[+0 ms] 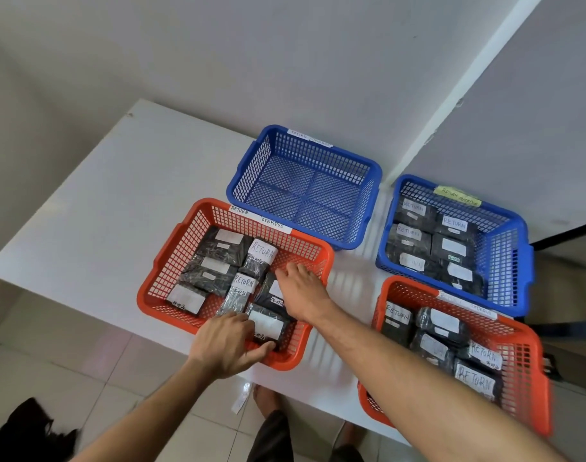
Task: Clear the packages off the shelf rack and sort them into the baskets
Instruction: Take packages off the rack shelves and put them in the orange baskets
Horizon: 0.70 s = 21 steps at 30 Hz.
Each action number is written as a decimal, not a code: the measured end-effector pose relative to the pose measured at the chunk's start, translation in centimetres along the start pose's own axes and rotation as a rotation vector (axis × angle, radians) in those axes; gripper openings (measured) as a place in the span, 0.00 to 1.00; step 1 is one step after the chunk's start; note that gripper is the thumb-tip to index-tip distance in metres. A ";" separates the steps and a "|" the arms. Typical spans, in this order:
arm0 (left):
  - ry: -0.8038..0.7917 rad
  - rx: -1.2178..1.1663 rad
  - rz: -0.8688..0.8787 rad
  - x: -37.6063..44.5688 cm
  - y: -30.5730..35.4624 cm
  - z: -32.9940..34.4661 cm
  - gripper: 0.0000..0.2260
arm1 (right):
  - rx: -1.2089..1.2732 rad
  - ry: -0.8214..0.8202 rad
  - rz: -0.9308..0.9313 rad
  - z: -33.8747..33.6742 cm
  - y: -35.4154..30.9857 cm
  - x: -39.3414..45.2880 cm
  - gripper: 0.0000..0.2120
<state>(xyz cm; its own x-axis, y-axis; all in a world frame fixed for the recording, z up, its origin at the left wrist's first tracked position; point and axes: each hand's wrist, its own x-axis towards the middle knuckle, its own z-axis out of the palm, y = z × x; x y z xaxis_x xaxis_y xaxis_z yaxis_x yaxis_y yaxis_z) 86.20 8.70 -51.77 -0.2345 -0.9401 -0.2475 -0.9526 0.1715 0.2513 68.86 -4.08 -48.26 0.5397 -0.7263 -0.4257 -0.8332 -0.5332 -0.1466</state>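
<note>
In near-left orange basket [171,251]: left hand [226,345] grips near package [266,325] by its edges, right hand [301,288] flat on another. Black-wrapped packages look light, slick; grab short ends.

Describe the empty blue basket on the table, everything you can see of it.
The empty blue basket is a rectangular plastic crate with lattice walls and floor, a solid rolled rim and a raised cross on the bottom. A white handwritten paper label sits on its far rim. It stands upright on the white table, at the back, just behind the left orange basket. Nothing lies in it; neither hand touches it.
</note>
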 end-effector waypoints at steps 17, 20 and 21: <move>0.335 -0.326 0.281 6.8 25.4 -4.5 0.10 | 0.275 0.625 0.100 -1.7 18.7 -24.6 0.21; 0.328 -0.349 0.358 8.1 34.2 -3.9 0.10 | 0.273 0.686 0.214 -0.9 24.8 -32.2 0.21; 0.324 -0.364 0.383 8.3 37.1 -3.6 0.10 | 0.277 0.700 0.239 -0.6 26.7 -34.8 0.21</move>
<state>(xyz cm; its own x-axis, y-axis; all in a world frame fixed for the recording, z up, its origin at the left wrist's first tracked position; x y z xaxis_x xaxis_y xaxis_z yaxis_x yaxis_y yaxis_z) 49.58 6.22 -41.10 -0.4217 -0.8832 0.2055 -0.6721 0.4566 0.5830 27.89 6.71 -36.85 0.2163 -0.9607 0.1738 -0.8861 -0.2679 -0.3782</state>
